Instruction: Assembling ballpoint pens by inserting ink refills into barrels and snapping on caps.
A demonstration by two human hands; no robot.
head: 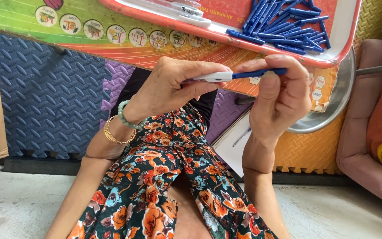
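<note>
White part: we see a smooth, flattened white plastic piece, slim and rounded at its end, one in hand.
Blue stick: one thin, straight blue plastic piece, matte, its left end meeting the white part.
Left hand: our left hand is clenched around the white part, thumb beneath, fingers curled over; only its right end shows.
Right hand: our right hand pinches the blue stick between thumb and fingertips, just right of the white part.
Wrist: two bracelets, one of pale green beads, one gold chain.
Tray: one red-rimmed tray above the hands, with a loose heap of blue sticks, too many to count.
Floor: embossed foam mats, blue, purple and orange.
Lap: floral fabric below both hands.
</note>
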